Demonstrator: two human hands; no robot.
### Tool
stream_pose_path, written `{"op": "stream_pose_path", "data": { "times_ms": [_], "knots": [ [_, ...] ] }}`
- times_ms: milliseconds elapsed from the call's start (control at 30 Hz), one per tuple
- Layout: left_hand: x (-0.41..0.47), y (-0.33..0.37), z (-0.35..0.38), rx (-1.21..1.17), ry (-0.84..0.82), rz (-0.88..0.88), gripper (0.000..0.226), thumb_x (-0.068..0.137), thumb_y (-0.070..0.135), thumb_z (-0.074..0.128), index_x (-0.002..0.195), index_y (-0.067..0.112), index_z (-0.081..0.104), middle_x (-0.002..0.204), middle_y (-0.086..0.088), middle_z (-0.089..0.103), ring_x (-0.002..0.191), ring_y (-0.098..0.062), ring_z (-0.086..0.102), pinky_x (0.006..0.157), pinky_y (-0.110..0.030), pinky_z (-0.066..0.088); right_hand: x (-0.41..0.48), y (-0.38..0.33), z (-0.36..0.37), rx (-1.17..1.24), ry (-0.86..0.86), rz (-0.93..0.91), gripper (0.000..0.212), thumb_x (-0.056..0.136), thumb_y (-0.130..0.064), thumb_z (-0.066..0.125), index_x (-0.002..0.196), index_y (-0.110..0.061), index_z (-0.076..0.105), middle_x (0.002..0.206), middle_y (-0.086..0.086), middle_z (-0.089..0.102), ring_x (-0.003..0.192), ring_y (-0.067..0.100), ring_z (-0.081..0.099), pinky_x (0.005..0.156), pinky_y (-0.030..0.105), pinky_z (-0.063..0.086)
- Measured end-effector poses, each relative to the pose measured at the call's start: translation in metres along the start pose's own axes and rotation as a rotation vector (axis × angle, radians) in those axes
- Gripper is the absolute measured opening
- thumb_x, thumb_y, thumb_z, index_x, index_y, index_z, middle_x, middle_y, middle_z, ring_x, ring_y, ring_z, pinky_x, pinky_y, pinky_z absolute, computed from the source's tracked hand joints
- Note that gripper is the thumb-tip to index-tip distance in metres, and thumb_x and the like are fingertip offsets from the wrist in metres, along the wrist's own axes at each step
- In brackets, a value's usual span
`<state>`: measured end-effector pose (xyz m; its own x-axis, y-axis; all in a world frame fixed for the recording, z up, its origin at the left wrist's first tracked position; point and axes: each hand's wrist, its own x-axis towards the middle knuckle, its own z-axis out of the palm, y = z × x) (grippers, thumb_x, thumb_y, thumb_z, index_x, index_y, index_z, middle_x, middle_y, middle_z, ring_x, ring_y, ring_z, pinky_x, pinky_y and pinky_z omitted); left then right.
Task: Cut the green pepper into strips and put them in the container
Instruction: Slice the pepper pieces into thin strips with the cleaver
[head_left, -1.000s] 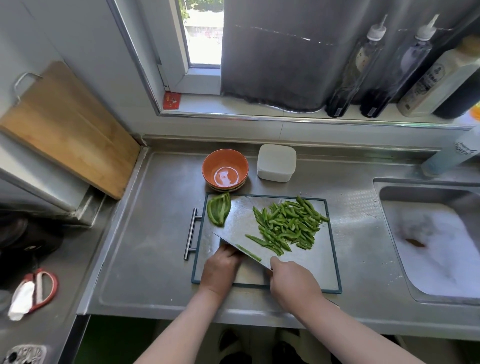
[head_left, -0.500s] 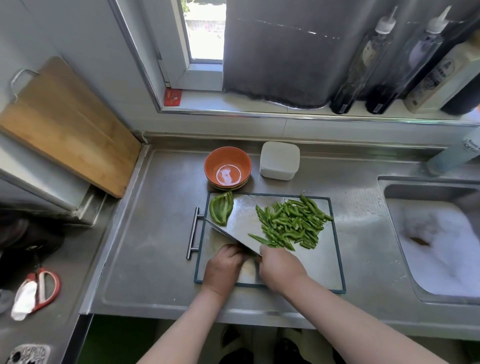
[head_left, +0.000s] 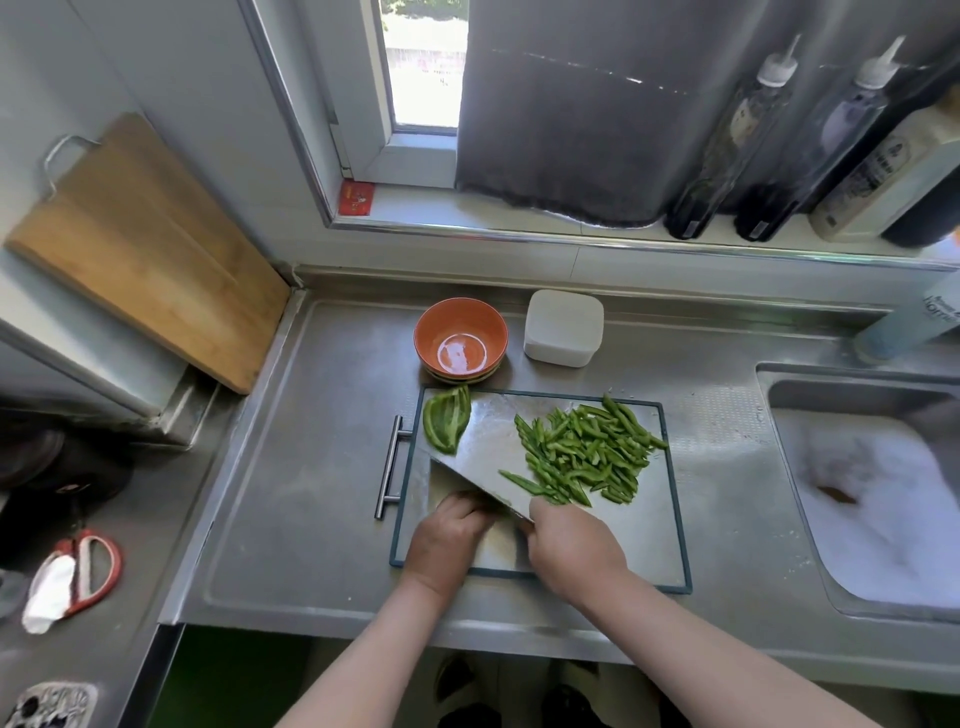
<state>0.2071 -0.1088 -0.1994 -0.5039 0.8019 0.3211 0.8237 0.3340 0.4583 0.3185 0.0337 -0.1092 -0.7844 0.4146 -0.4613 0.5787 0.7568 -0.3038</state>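
Observation:
A steel cutting board (head_left: 634, 530) with a dark rim lies on the counter. A pile of green pepper strips (head_left: 587, 452) covers its right half. One uncut pepper piece (head_left: 444, 423) sits at its far left corner. My right hand (head_left: 571, 545) grips the handle of a cleaver (head_left: 483, 447), whose wide blade leans over the board between the uncut piece and the pile. My left hand (head_left: 447, 535) rests on the board just left of the blade, fingers curled under; what lies beneath them is hidden. An empty orange bowl (head_left: 460, 338) and a lidded white container (head_left: 563, 327) stand behind the board.
A sink (head_left: 872, 493) full of foamy water is on the right. A wooden board (head_left: 140, 249) leans on the left wall. Several bottles (head_left: 727, 156) line the window sill. Red-handled scissors (head_left: 78, 571) lie on the lower surface at far left.
The cleaver and my right hand have shifted left and a little farther from me. My left hand stayed by the blade. The loose strip by the edge now lies against the pile.

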Motion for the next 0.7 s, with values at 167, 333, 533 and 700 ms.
{"op": "stream_pose_path", "data": {
  "times_ms": [167, 333, 533, 700],
  "knots": [
    [0.0, -0.002, -0.001, 0.023, -0.079, 0.008, 0.057, 0.059, 0.003, 0.09, 0.108, 0.028, 0.074, 0.1, 0.001, 0.073, 0.088, -0.021, 0.066, 0.063, -0.028, 0.058, -0.023, -0.002, 0.002, -0.06, 0.022, -0.02, 0.004, 0.099, -0.02, 0.038, 0.096, -0.019, 0.04, 0.091, 0.011, 0.064, 0.069, 0.033, 0.047, 0.057, 0.038, 0.035],
    [0.003, 0.005, -0.006, 0.008, -0.005, 0.019, 0.054, 0.055, 0.0, 0.092, 0.101, 0.025, 0.077, 0.096, 0.0, 0.073, 0.085, -0.02, 0.067, 0.061, -0.026, 0.057, -0.037, 0.01, 0.001, -0.074, 0.014, -0.007, 0.005, 0.099, -0.021, 0.037, 0.098, -0.02, 0.041, 0.093, 0.01, 0.065, 0.07, 0.032, 0.05, 0.059, 0.036, 0.036],
    [0.006, 0.011, -0.011, 0.017, 0.028, 0.033, 0.054, 0.051, 0.0, 0.095, 0.095, 0.026, 0.079, 0.093, 0.001, 0.074, 0.084, -0.018, 0.065, 0.06, -0.024, 0.054, -0.043, 0.022, -0.005, -0.08, 0.006, -0.01, 0.006, 0.1, -0.024, 0.036, 0.094, -0.021, 0.036, 0.091, 0.01, 0.064, 0.07, 0.032, 0.046, 0.054, 0.037, 0.029],
    [0.006, 0.009, -0.009, -0.01, 0.015, 0.004, 0.051, 0.055, 0.004, 0.095, 0.096, 0.03, 0.079, 0.095, 0.003, 0.074, 0.087, -0.015, 0.063, 0.066, -0.024, 0.054, -0.038, 0.02, -0.005, -0.057, -0.003, -0.022, 0.007, 0.099, -0.023, 0.037, 0.093, -0.021, 0.04, 0.08, 0.003, 0.051, 0.068, 0.029, 0.048, 0.055, 0.035, 0.032]
  ]
}}
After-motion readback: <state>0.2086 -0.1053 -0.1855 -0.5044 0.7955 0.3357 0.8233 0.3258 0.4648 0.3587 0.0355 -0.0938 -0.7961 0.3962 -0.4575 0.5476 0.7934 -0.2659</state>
